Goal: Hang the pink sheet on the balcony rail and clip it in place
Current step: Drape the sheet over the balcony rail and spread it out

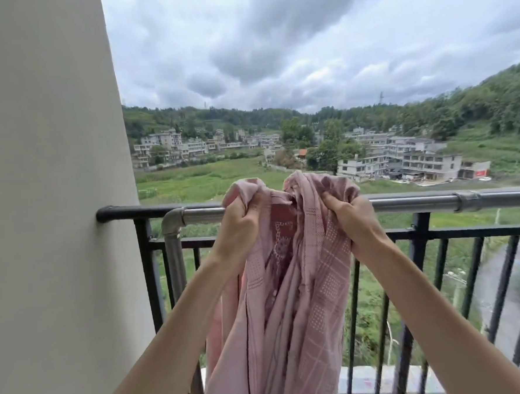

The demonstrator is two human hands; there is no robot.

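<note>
The pink sheet [289, 301], patterned with pale dots and lines, hangs bunched from both my hands down past the bottom of the view. My left hand [239, 228] grips a gathered fold at its top left, and my right hand [350, 218] grips another at its top right. Both fists sit level with the silver metal rail [420, 203], which runs across in front of the black balcony railing [419, 235]. The sheet's top edge rises just above the silver rail. Whether any cloth lies over the rail is hidden. No clips are in view.
A pale wall [49, 209] fills the left side, and both rails meet it there. The silver rail bends down at an elbow joint [172, 223] near the wall. Black vertical bars [502, 288] close the balcony below. Beyond lie fields, houses and wooded hills.
</note>
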